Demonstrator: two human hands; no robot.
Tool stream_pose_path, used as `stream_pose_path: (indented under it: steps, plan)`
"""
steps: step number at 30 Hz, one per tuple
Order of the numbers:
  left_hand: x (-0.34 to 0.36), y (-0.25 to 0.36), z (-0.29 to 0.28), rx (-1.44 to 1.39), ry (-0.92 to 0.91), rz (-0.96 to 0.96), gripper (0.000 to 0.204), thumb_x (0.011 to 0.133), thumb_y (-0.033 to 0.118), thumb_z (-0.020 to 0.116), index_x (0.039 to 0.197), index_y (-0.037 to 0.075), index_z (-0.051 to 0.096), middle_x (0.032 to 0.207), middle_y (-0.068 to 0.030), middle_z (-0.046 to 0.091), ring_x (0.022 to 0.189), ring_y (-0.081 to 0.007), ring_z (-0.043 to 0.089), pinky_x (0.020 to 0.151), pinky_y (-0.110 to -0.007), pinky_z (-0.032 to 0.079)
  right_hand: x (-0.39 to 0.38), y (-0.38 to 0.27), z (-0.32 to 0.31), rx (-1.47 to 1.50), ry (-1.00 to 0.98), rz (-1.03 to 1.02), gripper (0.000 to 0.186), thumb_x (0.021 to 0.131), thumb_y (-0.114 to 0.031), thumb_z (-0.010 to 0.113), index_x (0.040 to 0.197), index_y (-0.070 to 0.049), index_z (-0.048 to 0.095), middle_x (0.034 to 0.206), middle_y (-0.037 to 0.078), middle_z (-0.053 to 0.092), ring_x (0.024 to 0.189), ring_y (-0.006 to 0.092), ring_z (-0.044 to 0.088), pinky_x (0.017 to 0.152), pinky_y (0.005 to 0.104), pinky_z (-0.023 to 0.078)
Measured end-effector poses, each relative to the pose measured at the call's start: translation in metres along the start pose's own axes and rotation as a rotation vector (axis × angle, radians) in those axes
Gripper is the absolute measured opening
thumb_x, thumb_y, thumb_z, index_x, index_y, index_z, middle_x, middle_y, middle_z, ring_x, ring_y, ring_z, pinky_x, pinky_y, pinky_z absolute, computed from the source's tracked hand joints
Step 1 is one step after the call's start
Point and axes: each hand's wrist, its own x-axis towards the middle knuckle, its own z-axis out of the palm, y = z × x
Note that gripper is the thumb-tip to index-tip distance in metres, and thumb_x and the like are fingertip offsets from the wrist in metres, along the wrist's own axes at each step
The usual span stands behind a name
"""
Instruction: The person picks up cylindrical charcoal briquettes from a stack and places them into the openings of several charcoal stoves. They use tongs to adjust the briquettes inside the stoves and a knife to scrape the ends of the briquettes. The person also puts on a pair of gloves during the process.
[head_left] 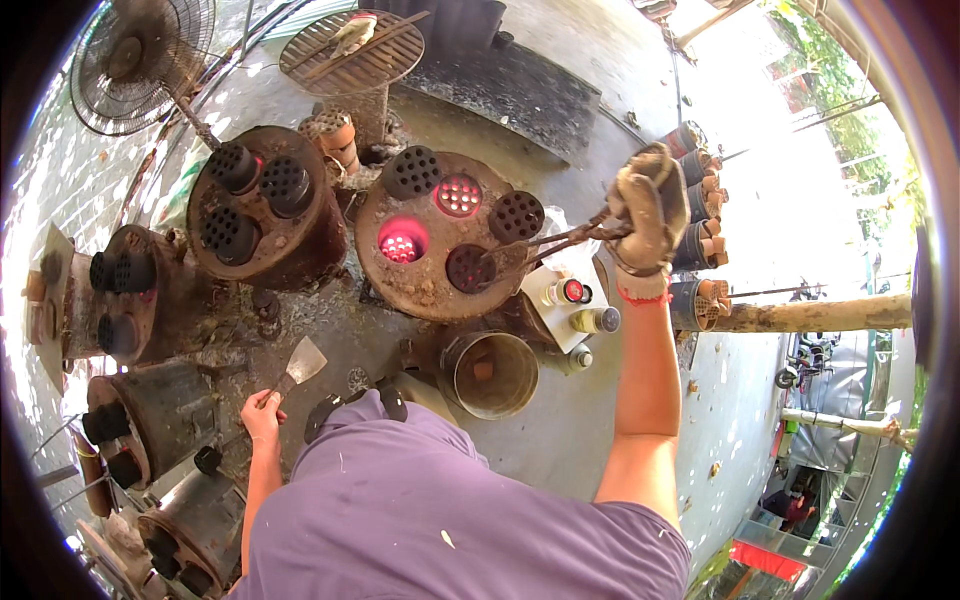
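Note:
My left hand (264, 412) is closed round the handle of a scraper with a flat metal blade (306, 361). My right hand (642, 215), in a worn, dirty work glove, grips long metal tongs (572, 238). The tongs' tips reach to a dark honeycomb coal briquette (470, 268) in the near right hole of a round clay-topped stove (415, 287). Two other holes glow red, with hot briquettes (458, 195) showing in them. Black briquettes stand on the stove top at the far left (412, 172) and at the right (516, 216).
Another drum stove (290, 240) carries several black briquettes; more stoves line the left side. Near me stands a metal pot (490, 375). Jars (595, 320) sit by a white board at right. A fan (140, 60) and a round grate (350, 60) stand farther off.

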Motion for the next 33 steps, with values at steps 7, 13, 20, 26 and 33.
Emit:
stream_pose_path:
  steps: [7, 13, 20, 26, 33]
  plan:
    - [-0.007, -0.001, 0.003, -0.027, 0.049, -0.014, 0.025, 0.075, 0.009, 0.063, 0.093, -0.004, 0.054, 0.069, -0.0086, 0.058, 0.042, -0.0123, 0.05, 0.037, -0.023, 0.038, 0.025, -0.063, -0.034, 0.159, -0.022, 0.004, 0.036, 0.086, -0.028, 0.049, 0.105, 0.002, 0.048, 0.07, 0.0, 0.039, 0.064, 0.012, 0.042, 0.064, 0.0264, 0.042]
    - [-0.012, 0.01, 0.018, -0.011, 0.05, 0.006, 0.024, 0.075, 0.008, 0.062, 0.094, -0.004, 0.054, 0.072, -0.0099, 0.06, 0.042, -0.0123, 0.051, 0.037, -0.023, 0.038, 0.031, -0.01, -0.032, 0.181, 0.108, -0.145, 0.028, 0.08, -0.018, 0.054, 0.1, 0.0, 0.047, 0.074, 0.003, 0.043, 0.063, 0.0123, 0.044, 0.053, 0.0226, 0.04]
    - [-0.015, 0.011, 0.017, -0.035, 0.081, -0.017, 0.021, 0.075, 0.007, 0.061, 0.091, -0.004, 0.054, 0.071, -0.0096, 0.06, 0.042, -0.0124, 0.05, 0.038, -0.023, 0.038, 0.037, 0.033, -0.006, 0.175, 0.287, -0.152, 0.033, 0.076, -0.016, 0.061, 0.101, 0.001, 0.047, 0.077, 0.004, 0.049, 0.064, 0.0131, 0.049, 0.056, 0.027, 0.042]
    - [-0.023, 0.008, 0.014, -0.04, 0.111, -0.018, 0.023, 0.075, 0.01, 0.063, 0.093, -0.003, 0.055, 0.066, -0.0067, 0.057, 0.042, -0.0119, 0.049, 0.038, -0.024, 0.037, 0.056, 0.054, 0.015, 0.188, 0.232, -0.106, 0.028, 0.076, -0.012, 0.061, 0.097, 0.001, 0.046, 0.075, 0.003, 0.048, 0.057, 0.0112, 0.045, 0.051, 0.023, 0.039]
    - [-0.021, 0.002, 0.011, -0.056, 0.099, -0.007, 0.023, 0.075, 0.007, 0.062, 0.092, -0.005, 0.054, 0.069, -0.0095, 0.059, 0.041, -0.0124, 0.051, 0.037, -0.023, 0.038, 0.122, 0.123, 0.067, 0.662, 0.189, 0.223, 0.021, 0.083, -0.015, 0.054, 0.066, -0.005, 0.046, 0.062, -0.001, 0.043, 0.051, 0.007, 0.037, 0.046, 0.022, 0.038]
